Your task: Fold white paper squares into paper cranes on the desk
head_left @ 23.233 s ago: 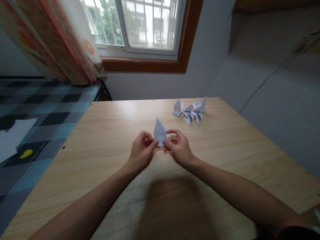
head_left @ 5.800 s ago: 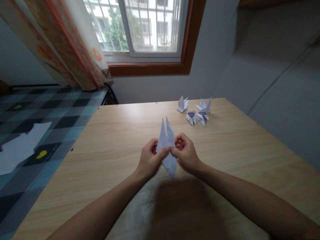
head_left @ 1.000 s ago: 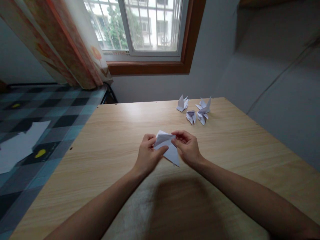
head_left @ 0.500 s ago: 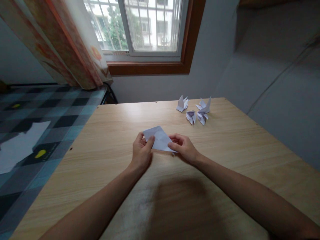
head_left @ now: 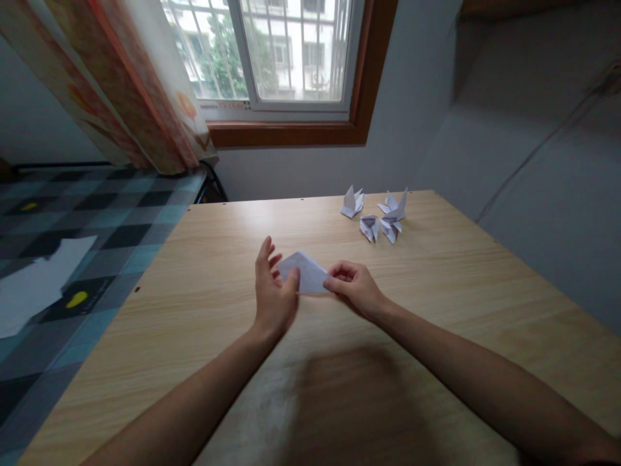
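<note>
Between my hands, above the middle of the table, is a folded sheet of white paper [head_left: 310,277] with a pointed top edge. My right hand [head_left: 353,283] pinches its right corner between thumb and bent fingers. On the left side, the thumb of my left hand [head_left: 275,288] lies over the front of the paper. The index finger of that hand points up, off the sheet, while its other fingers curl behind the left edge, partly hidden.
Several folded white paper figures [head_left: 369,228] stand at the back right of the wooden table [head_left: 204,362]. To the left, loose white paper [head_left: 43,278] lies on a checked cloth [head_left: 126,236]. A window [head_left: 295,58] and a curtain [head_left: 140,84] are beyond the table.
The paper has tilted and now looks narrower and lower. My left hand has loosened, its index finger lifting up from the sheet. The right hand stays at the right corner.
</note>
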The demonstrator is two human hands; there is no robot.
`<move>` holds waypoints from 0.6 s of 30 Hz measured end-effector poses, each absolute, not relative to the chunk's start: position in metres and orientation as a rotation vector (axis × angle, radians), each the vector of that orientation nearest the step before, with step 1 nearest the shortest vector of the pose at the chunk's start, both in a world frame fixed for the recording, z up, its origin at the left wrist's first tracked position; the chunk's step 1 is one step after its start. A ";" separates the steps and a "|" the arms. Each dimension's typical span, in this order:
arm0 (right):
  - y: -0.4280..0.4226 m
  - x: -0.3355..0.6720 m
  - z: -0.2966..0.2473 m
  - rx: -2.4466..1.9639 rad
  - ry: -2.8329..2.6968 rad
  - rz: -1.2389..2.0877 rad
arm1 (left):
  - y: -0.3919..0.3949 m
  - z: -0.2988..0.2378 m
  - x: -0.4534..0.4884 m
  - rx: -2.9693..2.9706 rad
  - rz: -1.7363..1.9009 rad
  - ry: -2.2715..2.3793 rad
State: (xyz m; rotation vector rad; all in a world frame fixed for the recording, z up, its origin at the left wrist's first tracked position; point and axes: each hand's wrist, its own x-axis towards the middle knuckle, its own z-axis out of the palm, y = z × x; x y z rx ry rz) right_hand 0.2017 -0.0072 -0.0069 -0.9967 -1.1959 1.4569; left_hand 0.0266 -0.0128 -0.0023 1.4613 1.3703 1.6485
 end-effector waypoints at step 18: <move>-0.001 0.210 -0.001 -0.855 -1.099 1.384 | -0.017 0.000 0.023 1.913 1.223 1.209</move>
